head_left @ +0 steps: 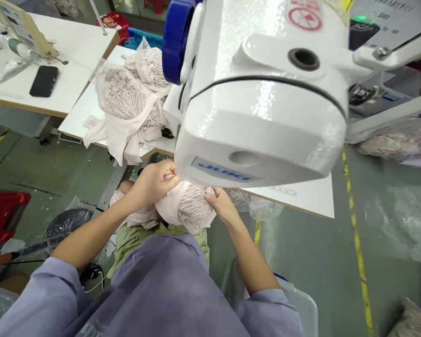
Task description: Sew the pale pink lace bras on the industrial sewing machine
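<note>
A pale pink lace bra [192, 206] hangs over my lap at the front edge of the sewing machine table. My left hand [157, 180] pinches its upper edge on the left, close under the head of the white sewing machine [259, 126]. At the right side of the cup, my right hand [220, 201] grips the lace edge between thumb and fingers. Another lace cup [140, 216] lies on my left thigh, partly behind my left forearm. The machine head hides the needle and presser foot.
More lace bras [126, 98] are piled on the table left of the machine. A black phone [44, 81] lies on the neighbouring white table [80, 35]. Clear plastic bags [400, 140] are at the right, and a plastic bin [298, 304] stands low beside me.
</note>
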A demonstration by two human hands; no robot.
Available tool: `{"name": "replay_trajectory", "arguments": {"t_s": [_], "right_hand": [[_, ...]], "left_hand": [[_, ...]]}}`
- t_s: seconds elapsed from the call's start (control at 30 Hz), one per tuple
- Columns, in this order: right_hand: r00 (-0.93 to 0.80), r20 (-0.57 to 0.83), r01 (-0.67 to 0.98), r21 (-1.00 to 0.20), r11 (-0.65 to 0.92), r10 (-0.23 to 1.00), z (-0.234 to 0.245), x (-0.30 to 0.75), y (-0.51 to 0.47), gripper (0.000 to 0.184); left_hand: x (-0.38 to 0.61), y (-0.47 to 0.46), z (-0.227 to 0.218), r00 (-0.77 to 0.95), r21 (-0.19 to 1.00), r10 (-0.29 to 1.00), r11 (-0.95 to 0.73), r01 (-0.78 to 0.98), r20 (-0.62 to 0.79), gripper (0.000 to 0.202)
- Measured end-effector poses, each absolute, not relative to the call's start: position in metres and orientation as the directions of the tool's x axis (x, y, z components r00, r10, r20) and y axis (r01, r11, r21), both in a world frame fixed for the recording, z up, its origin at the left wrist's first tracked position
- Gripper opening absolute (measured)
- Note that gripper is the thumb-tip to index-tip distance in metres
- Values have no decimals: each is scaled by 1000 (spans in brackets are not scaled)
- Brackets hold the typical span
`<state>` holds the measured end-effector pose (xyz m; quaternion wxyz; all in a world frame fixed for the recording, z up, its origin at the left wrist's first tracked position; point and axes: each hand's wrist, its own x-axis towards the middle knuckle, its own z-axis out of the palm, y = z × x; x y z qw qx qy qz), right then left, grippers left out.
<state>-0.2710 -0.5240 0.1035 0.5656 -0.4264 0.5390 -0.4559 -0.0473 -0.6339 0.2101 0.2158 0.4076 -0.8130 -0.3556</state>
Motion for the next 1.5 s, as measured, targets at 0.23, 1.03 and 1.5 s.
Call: {"name": "replay_trajectory", "arguments": {"t_s": [0.23, 1.03, 1.5], "right_hand": [[425, -283, 224, -888, 403, -860, 47, -263, -494, 66], [369, -44, -251, -967, -54, -928, 179, -275, -429, 52], [-19, -112, -486, -867, 107, -993, 104, -209, -381, 59]], "left_hand": [[-44, -634, 218, -566, 770, -824, 346, -536, -24, 17], [-56, -520, 237, -874, 428, -87, 892, 146, 478, 46], [-38, -517, 139, -588, 849, -639, -499, -174, -496, 59]]}}
